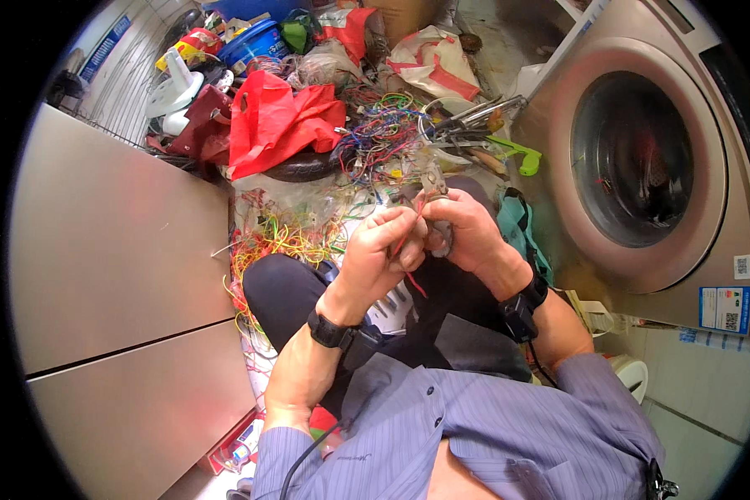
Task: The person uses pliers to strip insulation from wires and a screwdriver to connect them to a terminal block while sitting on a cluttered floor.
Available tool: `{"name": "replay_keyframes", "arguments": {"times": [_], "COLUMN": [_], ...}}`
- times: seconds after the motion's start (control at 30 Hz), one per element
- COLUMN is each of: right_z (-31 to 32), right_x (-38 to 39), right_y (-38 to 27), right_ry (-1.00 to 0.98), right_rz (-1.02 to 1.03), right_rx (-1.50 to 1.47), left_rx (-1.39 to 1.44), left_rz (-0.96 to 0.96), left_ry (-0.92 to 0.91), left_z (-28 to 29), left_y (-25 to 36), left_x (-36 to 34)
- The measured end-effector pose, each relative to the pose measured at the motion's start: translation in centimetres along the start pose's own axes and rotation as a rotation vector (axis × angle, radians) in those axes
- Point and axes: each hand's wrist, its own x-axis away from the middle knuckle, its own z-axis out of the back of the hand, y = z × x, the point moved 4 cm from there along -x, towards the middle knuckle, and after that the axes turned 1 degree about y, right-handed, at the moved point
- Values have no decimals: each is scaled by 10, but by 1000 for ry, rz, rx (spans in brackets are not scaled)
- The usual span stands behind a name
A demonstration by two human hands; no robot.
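Note:
A thin red wire is pinched between the fingertips of my left hand, and its loose end hangs below them. My right hand is closed right beside it, its fingertips on the same wire. A worn metal tool head, like that of pliers, sticks up beyond my right fingers; its grip is mostly hidden in the hand. Both hands meet above my lap. Just beyond them lies a tangle of blue, red and purple wires. Yellow and green wires are heaped to the left.
A silver cabinet-like panel stands at my left, a front-loading washing machine at my right. Ahead are a red bag, a blue tub and a white-and-red sack. A bright green plastic piece lies near the washer.

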Motion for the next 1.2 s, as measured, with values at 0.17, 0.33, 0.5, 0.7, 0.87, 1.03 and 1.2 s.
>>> {"name": "replay_keyframes", "arguments": {"times": [0.17, 0.33, 0.5, 0.7, 0.87, 1.03, 1.2], "right_z": [1, 12, 5, 2, -10, -14, -15], "right_x": [0, 9, 12, 12, 21, 27, 25], "right_y": [-4, -17, -33, -34, -33, -23, -18], "right_ry": [84, 141, 85, 90, 123, 99, 25], "right_rz": [39, 186, 166, 361, 536, 566, 561], "right_rx": [266, 300, 466, 969, 1280, 1302, 1400], "left_rx": [-59, -119, -291, -353, -299, -383, -394], "left_rz": [93, -7, 13, -1, -100, -245, -217], "left_ry": [130, 267, 322, 293, 430, 441, 445], "left_z": [10, 14, 12, 23, 43, 61, 62], "left_y": [-3, 0, -1, -5, -2, 14, 8], "left_x": [7, 6, 6, 0, -3, -9, -9]}}
